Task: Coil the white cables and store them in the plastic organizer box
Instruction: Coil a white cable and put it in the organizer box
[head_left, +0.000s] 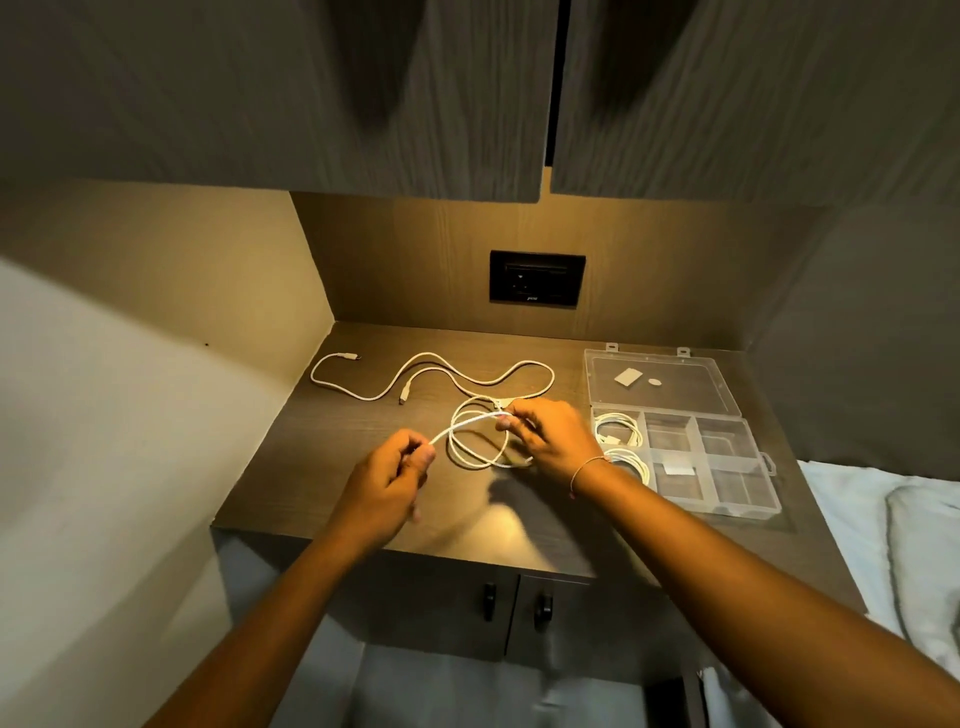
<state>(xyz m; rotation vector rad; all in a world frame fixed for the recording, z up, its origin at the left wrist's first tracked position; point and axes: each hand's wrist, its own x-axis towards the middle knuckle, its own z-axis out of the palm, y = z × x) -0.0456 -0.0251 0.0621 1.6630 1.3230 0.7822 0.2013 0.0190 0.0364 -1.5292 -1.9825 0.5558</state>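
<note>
A white cable (470, 436) hangs in loops between my hands above the dark wooden counter (322, 467). My right hand (556, 441) pinches the loops together at their top. My left hand (395, 478) grips the cable's straight run to the lower left. The cable's far part snakes across the counter toward the back. A second, shorter white cable (337, 387) lies loose at the back left. The clear plastic organizer box (727, 467) sits open at the right, its lid (665, 384) folded back. Two coiled white cables (618, 431) fill its left compartments.
A black wall socket (537, 278) is set in the back panel. Overhead cabinets hang close above. Cabinet doors with black knobs (543, 608) are under the counter. A bed with light sheets (883, 519) lies to the right. A wall closes in the left side.
</note>
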